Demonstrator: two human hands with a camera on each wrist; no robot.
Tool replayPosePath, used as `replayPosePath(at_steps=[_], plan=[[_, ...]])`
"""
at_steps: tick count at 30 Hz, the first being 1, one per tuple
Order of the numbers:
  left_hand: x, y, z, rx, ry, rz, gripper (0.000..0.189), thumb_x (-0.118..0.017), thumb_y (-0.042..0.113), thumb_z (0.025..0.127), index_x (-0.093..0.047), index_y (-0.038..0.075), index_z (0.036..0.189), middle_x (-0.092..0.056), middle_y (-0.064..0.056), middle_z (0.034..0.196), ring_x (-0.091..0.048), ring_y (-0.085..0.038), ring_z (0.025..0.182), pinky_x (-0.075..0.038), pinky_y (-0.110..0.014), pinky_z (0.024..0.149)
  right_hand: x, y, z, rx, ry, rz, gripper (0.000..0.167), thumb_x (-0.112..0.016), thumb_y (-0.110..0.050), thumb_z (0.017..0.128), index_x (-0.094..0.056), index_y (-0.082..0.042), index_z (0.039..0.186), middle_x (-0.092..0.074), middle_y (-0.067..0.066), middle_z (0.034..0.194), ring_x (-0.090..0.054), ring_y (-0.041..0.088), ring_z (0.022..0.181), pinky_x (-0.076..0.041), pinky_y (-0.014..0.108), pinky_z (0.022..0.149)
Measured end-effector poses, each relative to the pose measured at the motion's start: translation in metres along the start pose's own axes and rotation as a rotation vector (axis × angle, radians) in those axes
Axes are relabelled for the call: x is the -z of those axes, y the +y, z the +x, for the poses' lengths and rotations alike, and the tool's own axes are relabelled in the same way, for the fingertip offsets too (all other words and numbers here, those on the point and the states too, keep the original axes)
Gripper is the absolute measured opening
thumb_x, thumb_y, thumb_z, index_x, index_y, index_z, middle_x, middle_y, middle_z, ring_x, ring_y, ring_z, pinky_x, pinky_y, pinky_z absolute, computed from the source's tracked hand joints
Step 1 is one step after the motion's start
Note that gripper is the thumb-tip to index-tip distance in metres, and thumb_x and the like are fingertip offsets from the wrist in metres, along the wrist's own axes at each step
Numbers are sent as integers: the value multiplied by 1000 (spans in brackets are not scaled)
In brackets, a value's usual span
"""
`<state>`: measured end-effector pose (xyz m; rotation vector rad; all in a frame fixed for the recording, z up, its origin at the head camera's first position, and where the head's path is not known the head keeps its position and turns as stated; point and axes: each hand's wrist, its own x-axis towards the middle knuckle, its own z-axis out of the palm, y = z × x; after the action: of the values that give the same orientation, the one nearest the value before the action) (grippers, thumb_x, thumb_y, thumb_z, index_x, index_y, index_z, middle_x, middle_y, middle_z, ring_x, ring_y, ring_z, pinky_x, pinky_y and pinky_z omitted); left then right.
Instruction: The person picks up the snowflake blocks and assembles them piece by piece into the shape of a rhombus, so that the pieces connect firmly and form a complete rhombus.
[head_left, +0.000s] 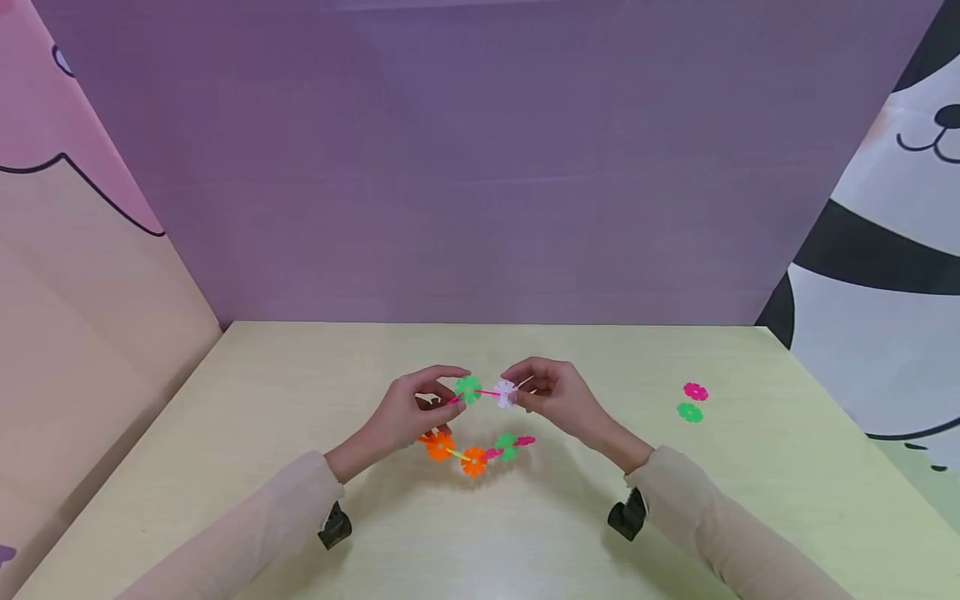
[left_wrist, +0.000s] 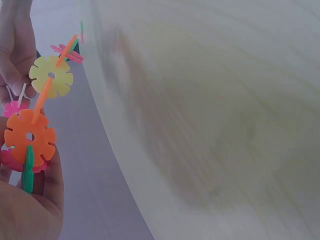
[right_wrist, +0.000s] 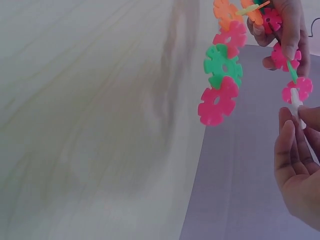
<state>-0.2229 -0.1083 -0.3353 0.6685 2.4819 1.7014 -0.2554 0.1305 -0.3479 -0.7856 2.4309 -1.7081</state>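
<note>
A chain of interlocking plastic flower discs hangs above the table between the two hands. My left hand [head_left: 405, 408] pinches it at a pink disc beside a green disc [head_left: 468, 389]. At the other end, my right hand [head_left: 558, 396] pinches white disc pieces between thumb and fingers, with a white disc [head_left: 504, 393] facing the head camera. A pink disc [right_wrist: 298, 90] links the white and the green ones. Below the left hand the chain dangles through an orange disc [left_wrist: 30, 137], a yellow disc [left_wrist: 51, 76], and a green disc to a pink end disc [right_wrist: 218, 104].
To the right on the light wooden table [head_left: 480, 550] lie a loose pink disc [head_left: 696, 392] and a loose green disc [head_left: 690, 412]. A purple backdrop [head_left: 480, 167] rises behind the table's far edge. Printed panels flank both sides.
</note>
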Motion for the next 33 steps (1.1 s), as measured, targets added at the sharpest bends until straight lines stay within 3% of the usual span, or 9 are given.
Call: replayPosePath(at_steps=[12, 20, 29, 33], plan=[[2, -4, 0, -2, -2, 8, 40, -65, 10, 84, -55, 12, 123, -64, -17, 90, -65, -27, 60, -53, -37, 53, 24, 7, -8, 30, 11, -116, 20, -66, -10, 82, -64, -7, 102, -65, 13, 97, -63, 21, 89, -53, 24, 72], [3, -29, 8, -8, 10, 11, 42, -67, 16, 83, -55, 21, 123, -64, -13, 91, -66, -22, 58, -53, -35, 52, 55, 21, -19, 11, 46, -211, 20, -67, -7, 81, -64, -5, 101, -64, 11, 97, -63, 21, 88, -52, 23, 70], [5, -27, 7, -20, 4, 19, 42, -66, 17, 84, -54, 20, 124, -64, -12, 90, -66, -21, 58, -53, -35, 51, 90, 39, -37, 1, 91, -363, 19, -67, -6, 81, -64, -5, 100, -65, 15, 96, -64, 11, 84, -52, 21, 67], [5, -31, 7, -23, 7, 18, 41, -67, 19, 83, -55, 23, 122, -65, -10, 89, -66, -19, 57, -53, -35, 51, 104, 43, -47, 8, 109, -432, 18, -68, -5, 80, -64, -4, 98, -65, 14, 93, -64, 12, 82, -52, 21, 65]])
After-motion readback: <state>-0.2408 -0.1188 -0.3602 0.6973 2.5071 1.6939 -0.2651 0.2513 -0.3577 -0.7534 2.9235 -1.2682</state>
